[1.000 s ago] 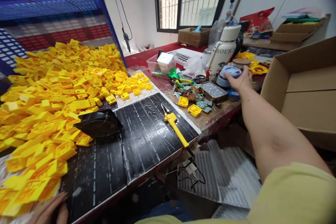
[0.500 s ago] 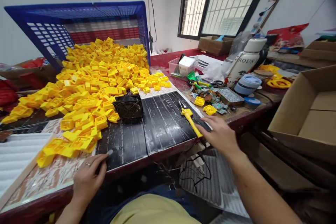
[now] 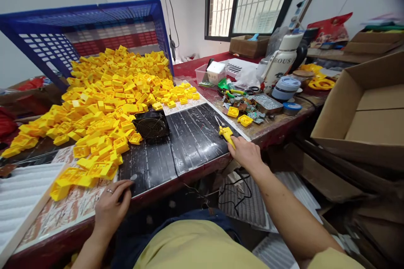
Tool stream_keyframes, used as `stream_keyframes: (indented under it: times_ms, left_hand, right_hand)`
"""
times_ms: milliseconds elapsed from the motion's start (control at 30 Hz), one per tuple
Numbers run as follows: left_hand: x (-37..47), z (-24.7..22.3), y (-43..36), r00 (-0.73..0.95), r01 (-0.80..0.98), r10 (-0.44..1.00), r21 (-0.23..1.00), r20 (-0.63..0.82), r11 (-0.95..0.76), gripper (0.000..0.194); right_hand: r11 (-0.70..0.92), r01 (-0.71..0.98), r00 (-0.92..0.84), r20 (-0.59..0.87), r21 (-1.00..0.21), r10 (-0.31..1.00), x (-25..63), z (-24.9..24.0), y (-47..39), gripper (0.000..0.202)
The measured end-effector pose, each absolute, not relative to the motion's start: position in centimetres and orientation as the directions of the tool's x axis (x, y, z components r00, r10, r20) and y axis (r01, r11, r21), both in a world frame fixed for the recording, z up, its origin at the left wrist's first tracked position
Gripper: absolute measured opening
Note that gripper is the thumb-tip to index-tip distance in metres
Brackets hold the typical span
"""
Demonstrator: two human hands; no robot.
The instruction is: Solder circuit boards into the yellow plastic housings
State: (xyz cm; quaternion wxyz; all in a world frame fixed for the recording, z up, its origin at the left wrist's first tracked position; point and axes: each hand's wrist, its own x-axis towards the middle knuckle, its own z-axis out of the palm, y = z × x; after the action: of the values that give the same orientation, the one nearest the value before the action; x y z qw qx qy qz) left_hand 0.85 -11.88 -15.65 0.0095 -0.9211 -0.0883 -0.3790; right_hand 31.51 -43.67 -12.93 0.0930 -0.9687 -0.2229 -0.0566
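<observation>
My right hand (image 3: 248, 154) is closed round the handle of a yellow soldering iron (image 3: 226, 133), whose metal tip points away over the black mat (image 3: 195, 134). At the front edge of the mat rests my left hand (image 3: 112, 204), its fingers curled, with a small clear round piece (image 3: 134, 177) at the fingertips. Whether the fingers grip that piece cannot be made out. A black fan (image 3: 152, 125) stands on the mat beside a large heap of yellow plastic parts (image 3: 110, 92).
The blue crate (image 3: 166, 38) lies on its side behind the heap. To the right are two loose yellow parts, electronic scraps, a metal tin (image 3: 268, 104), a blue-lidded cup (image 3: 285, 88), a white bottle (image 3: 280, 61) and a cardboard box (image 3: 356, 134).
My right hand has moved left and closed round the soldering iron's handle. My left hand stays at the mat's front edge. The whole view has shifted slightly.
</observation>
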Motion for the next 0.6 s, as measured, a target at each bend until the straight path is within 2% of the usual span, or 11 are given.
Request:
stream_keyframes:
  times_ms: [100,167,233,300,333,400,500,600]
  left_hand:
    - [2.9,-13.8,-14.4,0.681,0.136,0.359,0.37,0.639,-0.919,0.02]
    - [5.6,-12.4,-17.6,0.734,0.077,0.461,0.613,0.499,-0.786,0.024]
    - [8.9,-11.2,-21.6,0.87,0.073,0.447,0.842,0.208,-0.534,0.031]
    - [11.9,-10.5,-25.5,0.927,0.091,0.372,0.989,-0.042,-0.114,0.046]
    - [13.0,-10.2,-27.2,0.942,0.11,0.313,0.992,-0.125,0.065,0.052]
    - [14.5,-9.8,-29.8,0.943,0.169,0.233,0.944,-0.239,0.283,0.053]
    - [15.5,-9.2,-32.0,0.919,0.192,0.257,0.91,-0.298,0.368,0.043]
    - [16.3,-8.1,-33.2,0.916,0.083,0.339,0.928,-0.214,0.363,0.041]
  right_hand:
    - [-0.817,0.512,0.852,0.275,-0.266,0.445,30.4,-13.6,-44.8,0.033]
    - [-0.731,0.592,0.797,0.378,-0.339,0.471,28.6,-14.0,-44.9,0.034]
    - [-0.619,0.68,0.727,0.466,-0.392,0.504,26.0,-14.3,-44.6,0.034]
    - [-0.505,0.749,0.661,0.524,-0.428,0.537,23.1,-14.6,-44.0,0.037]
    - [-0.455,0.769,0.639,0.543,-0.449,0.545,21.8,-14.7,-43.7,0.039]
    - [-0.355,0.79,0.607,0.56,-0.499,0.563,20.0,-15.1,-43.3,0.04]
    - [-0.221,0.762,0.606,0.551,-0.609,0.574,19.1,-16.2,-43.9,0.043]
    - [-0.108,0.686,0.622,0.503,-0.72,0.6,19.3,-17.9,-45.4,0.067]
